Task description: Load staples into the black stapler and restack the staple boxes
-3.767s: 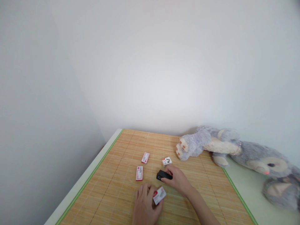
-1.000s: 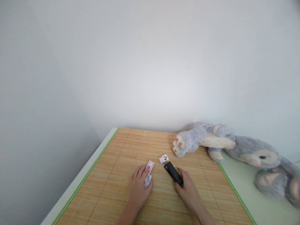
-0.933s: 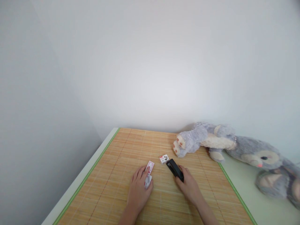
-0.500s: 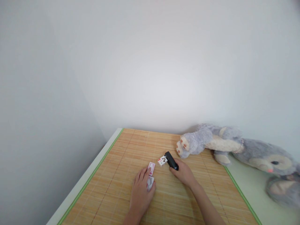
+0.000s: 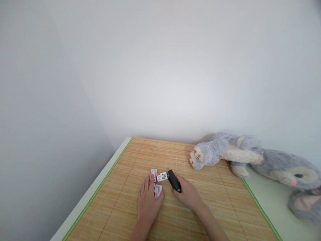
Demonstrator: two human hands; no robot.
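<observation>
My right hand (image 5: 187, 191) is closed round the lower end of a black stapler (image 5: 173, 180), which lies slanted on the mat. Against the stapler's upper end is a small white box (image 5: 162, 176) with red print and a dark picture. My left hand (image 5: 148, 202) lies over two other small boxes, its thumb to their right and its fingers over and to their left. The upper one is a white box with a magenta border (image 5: 153, 172), under the index finger. Below it is a white and grey box (image 5: 158, 190) by the thumb, partly covered.
A bamboo mat (image 5: 120, 201) with green edging covers the table (image 5: 298, 231). At the back right a grey plush toy (image 5: 240, 154) lies on its side along the wall (image 5: 160, 83), reaching past the mat's right edge.
My right hand has moved left and nearer with the stapler, and the white box has shifted left to meet the left-hand boxes. Those boxes have moved slightly left with my left hand.
</observation>
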